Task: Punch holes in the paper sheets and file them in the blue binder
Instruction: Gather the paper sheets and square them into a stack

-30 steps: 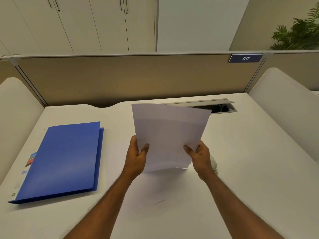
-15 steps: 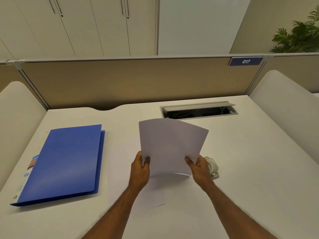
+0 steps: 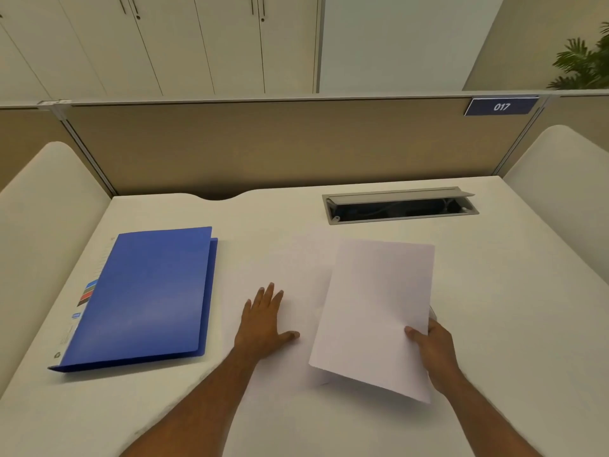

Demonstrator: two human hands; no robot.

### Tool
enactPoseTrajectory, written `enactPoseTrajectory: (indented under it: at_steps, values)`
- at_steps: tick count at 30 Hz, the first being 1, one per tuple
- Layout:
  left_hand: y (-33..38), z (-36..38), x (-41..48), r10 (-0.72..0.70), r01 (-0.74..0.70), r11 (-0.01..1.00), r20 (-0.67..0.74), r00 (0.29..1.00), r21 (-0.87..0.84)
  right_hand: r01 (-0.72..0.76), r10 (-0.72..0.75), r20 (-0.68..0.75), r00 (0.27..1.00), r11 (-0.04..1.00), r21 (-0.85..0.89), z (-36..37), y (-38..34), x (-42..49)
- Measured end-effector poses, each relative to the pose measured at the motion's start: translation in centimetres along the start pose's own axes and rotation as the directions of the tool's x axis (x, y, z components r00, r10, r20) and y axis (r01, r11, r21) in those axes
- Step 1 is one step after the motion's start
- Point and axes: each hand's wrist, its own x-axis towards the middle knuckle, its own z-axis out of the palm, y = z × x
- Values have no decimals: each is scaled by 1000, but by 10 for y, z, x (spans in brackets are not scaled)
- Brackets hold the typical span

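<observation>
Thin white paper sheets (image 3: 379, 311), pinched at the lower right edge by the right hand (image 3: 435, 351), thumb on top, fingers hidden beneath. Light and limp by the look of it: near corner sagging, far end lifted clear of the white desk (image 3: 494, 324). Probably easy to crease, slippery sheet on sheet, liable to fan apart under a one-sided pinch. Best taken along a long edge, near the middle, with support underneath before feeding into a punch. How many sheets in the grip: cannot tell.

Left hand (image 3: 263, 321) spread wide, flat, palm down, holding nothing, just beside the held sheets on their left. Resting seemingly on another pale sheet (image 3: 290, 268) lying flat, its outline faint against the desk.

Closed glossy blue plastic binder (image 3: 145, 298) flat on the desk, left of the left hand, near but apart, well away from the held sheets. Stiff, smooth cover; likely simplest to open from the free right edge.

Punch mostly hidden; only a grey sliver showing behind the right hand, too little to be sure.
</observation>
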Motion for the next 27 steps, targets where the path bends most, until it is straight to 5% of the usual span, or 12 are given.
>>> enactPoseTrajectory:
  at_steps: [5, 27]
  values:
    - [-4, 11, 4, -1, -15, 990, 112, 994, 140, -76, 76, -2, 997, 997, -23, -2, 8, -3]
    - [2, 24, -2, -76, 75, 997, -67, 995, -14, -77, 74, -108, 991, 997, -31, -2, 8, -23]
